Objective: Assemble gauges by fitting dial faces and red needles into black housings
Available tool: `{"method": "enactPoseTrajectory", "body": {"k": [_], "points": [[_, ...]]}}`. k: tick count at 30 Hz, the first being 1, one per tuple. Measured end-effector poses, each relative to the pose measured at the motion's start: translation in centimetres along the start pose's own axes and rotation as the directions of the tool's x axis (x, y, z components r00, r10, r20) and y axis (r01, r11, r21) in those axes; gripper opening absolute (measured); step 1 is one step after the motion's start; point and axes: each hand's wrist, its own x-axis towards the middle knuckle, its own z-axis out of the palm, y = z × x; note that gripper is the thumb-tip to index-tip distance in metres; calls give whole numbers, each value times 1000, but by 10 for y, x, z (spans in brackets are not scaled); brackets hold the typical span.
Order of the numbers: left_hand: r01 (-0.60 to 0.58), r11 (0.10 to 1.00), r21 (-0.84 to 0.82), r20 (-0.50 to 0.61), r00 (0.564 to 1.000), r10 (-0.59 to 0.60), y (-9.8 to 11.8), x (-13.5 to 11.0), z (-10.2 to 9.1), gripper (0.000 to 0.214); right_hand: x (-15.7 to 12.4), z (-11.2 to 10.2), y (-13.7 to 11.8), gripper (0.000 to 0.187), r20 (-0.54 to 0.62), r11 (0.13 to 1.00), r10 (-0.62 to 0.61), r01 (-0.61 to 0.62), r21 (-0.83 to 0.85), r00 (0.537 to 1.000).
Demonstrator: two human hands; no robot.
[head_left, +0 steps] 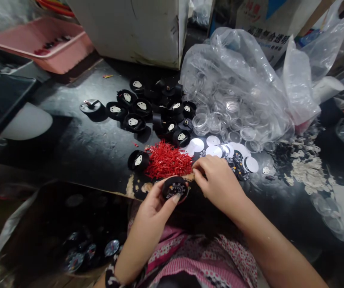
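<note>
The left hand point(157, 203) pinches a black dial gauge point(174, 187) between thumb and fingers over the near edge of the worktop point(94, 170), its face upward, likely to keep the dial in sight. The right hand point(218, 176) is at the right end of the heaped red pointers point(167, 160); whether its curled fingers pinch one, I cannot tell. Black housings point(134, 123) and clear covers point(201, 123) lie farther off, seemingly for easy reach

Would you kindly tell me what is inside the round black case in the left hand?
Inside the black case in the left hand, a black dial with pale markings shows. The dial covers whatever lies beneath it, and the thumb hides part of the dial's edge.
</note>
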Motion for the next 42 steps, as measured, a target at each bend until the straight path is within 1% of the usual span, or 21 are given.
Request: {"method": "enactPoseTrajectory", "body": {"k": [1, 2, 3, 5, 7, 9, 11, 12, 13, 14, 16, 18, 19, 22, 24, 27, 29, 32, 34, 37, 42], "points": [[9, 998, -70, 3, 1000, -9, 0, 0, 1, 33, 7, 3, 1, 12, -7, 992, -6, 5, -129, 1000], [16, 989, -149, 0, 1000, -16, 1, 0, 3, 32, 13, 6, 1, 13, 0, 976, -14, 14, -217, 1000], [20, 974, -225, -7, 1000, -22, 2, 0, 5, 30, 18, 9, 2, 13, 10, 967, -18, 20, -256, 1000], [21, 938, -346, -30, 999, -33, 6, 1, 9, 27, 21, 11, 3, 13, 15, 969, -8, 12, -247, 1000], [41, 901, -433, -22, 998, -56, 9, 2, 12, 25, 18, 10, 4, 14, 22, 989, 16, -13, -147, 1000], [115, 855, -506, 48, 993, -105, 12, 5, 14, 23, 10, 6, 4, 14, 23, 999, 36, -37, 36, 999], [209, 810, -548, 145, 977, -154, 14, 8, 15, 21, 2, 3, 4, 12, 12, 973, 50, -52, 226, 999], [235, 799, -554, 181, 970, -160, 14, 9, 16, 20, -1, 1, 3, 12, 0, 955, 57, -55, 293, 998], [232, 800, -554, 194, 970, -147, 14, 9, 18, 18, -5, 0, 2, 11, -15, 944, 62, -54, 326, 998], [198, 812, -549, 181, 977, -116, 14, 10, 19, 17, -7, -1, 1, 9, -30, 939, 64, -50, 341, 997], [87, 851, -518, 112, 993, -33, 14, 8, 21, 15, -12, -2, 0, 7, -60, 942, 64, -40, 334, 996], [-3, 882, -471, 39, 999, 24, 13, 6, 23, 16, -15, -3, -1, 6, -84, 957, 40, -14, 291, 996], [-23, 893, -450, 13, 999, 33, 13, 4, 23, 17, -17, -4, -2, 5, -94, 966, 18, 7, 259, 995], [-31, 912, -410, -8, 1000, 30, 12, 1, 23, 22, -21, -4, -1, 4, -138, 983, -78, 99, 152, 987], [-25, 920, -391, 1, 1000, 27, 12, 0, 22, 26, -24, -4, 0, 9, -161, 985, -133, 148, 85, 978], [-10, 924, -383, 19, 1000, 19, 14, 0, 20, 30, -27, -7, 1, 15, -160, 983, -166, 177, 56, 973], [-24, 930, -368, 4, 1000, 28, 14, 2, 21, 36, -29, -10, -1, 14, -156, 974, -151, 173, 144, 976], [-61, 959, -276, -16, 998, 59, 10, 7, 25, 41, -30, -13, -6, 11, -160, 944, -100, 144, 296, 982], [-77, 975, -209, 17, 996, 83, 5, 10, 30, 36, -29, -13, -9, 9, -144, 946, -62, 104, 307, 988], [-117, 982, -147, 63, 990, 127, 2, 10, 35, 28, -29, -12, -9, 9, -97, 960, -12, 39, 277, 995], [-186, 983, -2, 54, 981, 186, 10, 5, 38, 23, -30, -15, -7, 11, -86, 957, 8, 17, 289, 996]]}}
